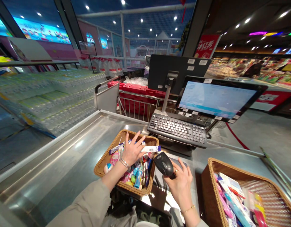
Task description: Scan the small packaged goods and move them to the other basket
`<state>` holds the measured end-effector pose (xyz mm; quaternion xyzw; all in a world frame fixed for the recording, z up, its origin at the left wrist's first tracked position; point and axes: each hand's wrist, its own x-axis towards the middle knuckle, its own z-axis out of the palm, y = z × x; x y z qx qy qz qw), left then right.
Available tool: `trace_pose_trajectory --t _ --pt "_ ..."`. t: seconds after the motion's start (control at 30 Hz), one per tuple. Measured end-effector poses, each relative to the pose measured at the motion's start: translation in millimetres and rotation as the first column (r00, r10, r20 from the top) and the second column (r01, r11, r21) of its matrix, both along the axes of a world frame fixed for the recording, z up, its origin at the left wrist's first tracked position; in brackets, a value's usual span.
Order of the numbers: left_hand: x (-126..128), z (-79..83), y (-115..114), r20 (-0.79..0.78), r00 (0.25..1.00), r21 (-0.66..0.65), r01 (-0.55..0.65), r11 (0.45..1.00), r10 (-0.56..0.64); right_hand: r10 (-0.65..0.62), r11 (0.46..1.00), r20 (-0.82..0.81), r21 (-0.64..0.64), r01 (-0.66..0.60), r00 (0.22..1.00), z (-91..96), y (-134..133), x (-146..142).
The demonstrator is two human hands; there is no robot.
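My left hand (132,152) is over a wicker basket (107,154), with several fingers spread. Its thumb and a finger close on a narrow white-and-blue box (151,148) with a barcode, whose end reaches the basket's right rim; the hand covers its other end. Packed toothbrushes and small colourful goods lie below, including a light-blue item (138,179). My right hand (181,178) grips a black barcode scanner (163,164) between thumb and fingers, some fingers raised. The scanner's head points towards the box, just right of the basket.
A second wicker basket (266,183) with packaged goods stands at right on the metal counter (88,142). Beyond the baskets are a keyboard (176,127), a lit monitor (216,97) and another dark screen (176,74). Shopping carts (136,105) and stacked bottles (53,97) stand past the counter.
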<state>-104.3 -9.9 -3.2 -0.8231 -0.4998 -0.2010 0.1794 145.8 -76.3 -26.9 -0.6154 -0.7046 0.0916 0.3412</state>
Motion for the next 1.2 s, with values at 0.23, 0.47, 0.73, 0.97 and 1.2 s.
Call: trace_pose_trajectory --t 0.23,0.47,0.73,0.97,1.2 --pt "2.0 1.5 0.9 0.006 1.000 0.014 0.011 1.000 -0.011 0.003 1.000 -0.005 0.004 -0.003 1.000 0.4 0.0 -0.3" --pt "3.0 3.8 1.8 0.007 1.000 0.012 0.015 1.000 -0.015 -0.004 1.000 0.015 0.010 0.004 1.000 1.4 0.4 -0.7" --pt "5.2 2.9 2.9 0.017 1.000 0.018 0.018 1.000 -0.018 -0.006 1.000 -0.003 -0.001 0.006 1.000 2.6 -0.8 0.3" --pt "5.6 3.4 3.0 0.021 0.999 0.009 0.031 0.999 -0.031 0.003 1.000 -0.002 0.003 -0.003 1.000 2.9 -1.9 2.3" --pt "6.4 3.7 3.1 0.020 0.999 0.023 0.035 0.999 -0.035 0.000 1.000 -0.010 0.006 0.000 1.000 4.7 -3.1 2.5"
